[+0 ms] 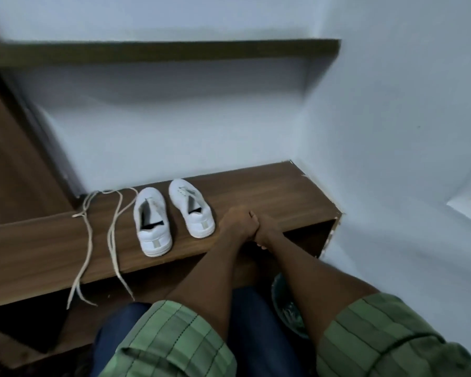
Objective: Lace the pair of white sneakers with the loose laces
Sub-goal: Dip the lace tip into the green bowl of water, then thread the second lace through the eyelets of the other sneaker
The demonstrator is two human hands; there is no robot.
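The person's two hands are clasped together at the front edge of a wooden shelf [269,191], to the right of the shoes. The left hand [235,223] lies curled over the right hand [264,231], whose fingers wrap under the ledge; neither holds a lace or a shoe. Both forearms reach out of rolled green checked sleeves [174,341].

Just left of the hands stand two white sneakers, unlaced, tongues exposed. The right sneaker [191,208] runs lengthwise away from the person, toe at the wall and tilted slightly left, heel toward the shelf edge. The left sneaker [151,221] sits beside it, a little nearer the person, toe also toward the wall, heel near the edge.

Further left, two loose cream laces [112,235] lie stretched front to back across the shelf, their near ends dangling over the edge.
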